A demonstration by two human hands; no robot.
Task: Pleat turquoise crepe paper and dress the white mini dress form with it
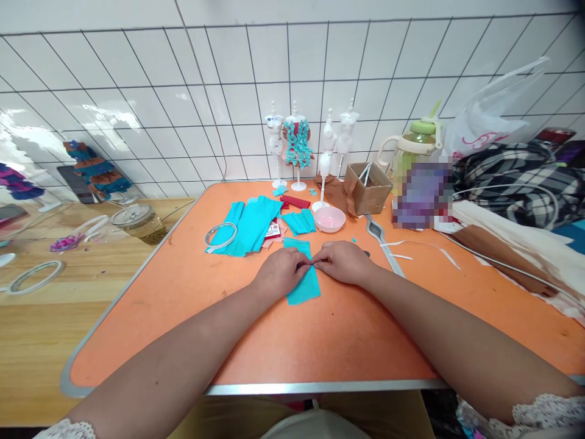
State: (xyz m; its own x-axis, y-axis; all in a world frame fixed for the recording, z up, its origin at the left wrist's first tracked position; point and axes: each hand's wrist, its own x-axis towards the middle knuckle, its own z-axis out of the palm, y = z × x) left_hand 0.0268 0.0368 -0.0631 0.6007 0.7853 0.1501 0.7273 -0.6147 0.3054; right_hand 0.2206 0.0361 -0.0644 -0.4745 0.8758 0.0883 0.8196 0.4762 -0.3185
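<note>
A turquoise strip of crepe-like material (303, 290) lies on the orange table (347, 341), between my two hands. My left hand (282, 268) is closed in a pinch at the strip's middle from the left. From the right, my right hand (339, 261) pinches the same spot, its fingertips meeting those of the left. Whatever tiny part sits between the fingertips is too small to make out. Larger turquoise sheets (253, 227) lie behind on the left, with a roll of tape (221, 235) on them. A smaller pleated turquoise piece (300, 222) is behind the strip.
Behind the hands are a pink bowl (329, 219), a cardboard box (369, 189) and several small mannequins, one (298, 143) dressed in turquoise bits. Grey scissors or tongs (377, 231) lie right of the bowl. A lidded jar (139, 223) stands on the wooden table at left.
</note>
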